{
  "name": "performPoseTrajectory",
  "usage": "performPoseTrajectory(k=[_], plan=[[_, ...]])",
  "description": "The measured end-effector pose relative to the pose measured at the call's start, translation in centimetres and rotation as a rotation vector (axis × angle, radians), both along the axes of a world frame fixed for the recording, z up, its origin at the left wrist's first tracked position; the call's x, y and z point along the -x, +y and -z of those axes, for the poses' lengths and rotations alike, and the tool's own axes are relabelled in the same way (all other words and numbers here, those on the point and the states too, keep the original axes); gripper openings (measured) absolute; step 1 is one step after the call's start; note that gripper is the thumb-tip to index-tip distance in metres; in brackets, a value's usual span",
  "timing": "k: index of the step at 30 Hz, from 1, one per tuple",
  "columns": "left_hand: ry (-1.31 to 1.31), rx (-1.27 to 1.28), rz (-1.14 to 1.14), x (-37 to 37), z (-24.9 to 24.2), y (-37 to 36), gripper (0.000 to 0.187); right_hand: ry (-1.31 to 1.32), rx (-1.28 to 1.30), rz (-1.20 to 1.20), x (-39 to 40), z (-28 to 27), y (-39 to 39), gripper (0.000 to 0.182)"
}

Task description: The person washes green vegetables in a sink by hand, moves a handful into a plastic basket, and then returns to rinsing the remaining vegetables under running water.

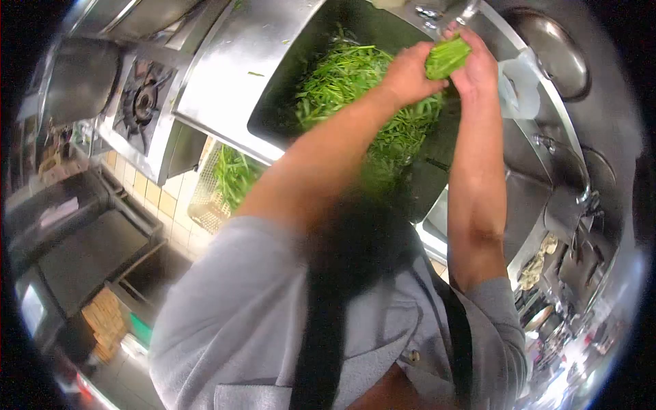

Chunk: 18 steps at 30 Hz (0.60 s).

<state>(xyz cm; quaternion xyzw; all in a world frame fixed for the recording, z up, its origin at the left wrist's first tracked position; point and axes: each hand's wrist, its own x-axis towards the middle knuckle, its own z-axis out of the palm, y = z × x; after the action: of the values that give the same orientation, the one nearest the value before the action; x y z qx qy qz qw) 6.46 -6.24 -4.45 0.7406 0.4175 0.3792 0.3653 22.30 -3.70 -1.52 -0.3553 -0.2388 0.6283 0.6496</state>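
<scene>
Beneath the tap (469,12), at the far right of the sink, both hands are around a bunch of leafy greens (447,57), its stalk ends bundled toward me. My left hand (412,74) is closed around the bunch from the left. From the right, my right hand (477,65) presses its palm to the bunch, with fingers curled behind it near the tap. Below them a large heap of loose leafy greens (348,75) lies in the dark sink basin (273,102). My left forearm hides part of that heap.
A plastic basket (205,199) of greens stands low at the left, below the steel counter (229,68). Farther left is a gas burner (143,102). A whitish translucent container (519,89) is right of my right hand, with another tap (547,143) beyond.
</scene>
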Motion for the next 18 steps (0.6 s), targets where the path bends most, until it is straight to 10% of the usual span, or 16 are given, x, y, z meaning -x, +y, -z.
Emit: performPoseTrajectory(k=[8,18], plan=[[-0.138,0.308,-0.036,7.2,1.1,-4.6,0.056,-0.375,0.232,-0.168,3.6,-2.4,-7.3,0.069],[-0.361,0.477,-0.877,34.5,-5.1,-17.1,0.049,-0.511,0.589,-0.347,-1.2,7.8,-16.2,0.076]])
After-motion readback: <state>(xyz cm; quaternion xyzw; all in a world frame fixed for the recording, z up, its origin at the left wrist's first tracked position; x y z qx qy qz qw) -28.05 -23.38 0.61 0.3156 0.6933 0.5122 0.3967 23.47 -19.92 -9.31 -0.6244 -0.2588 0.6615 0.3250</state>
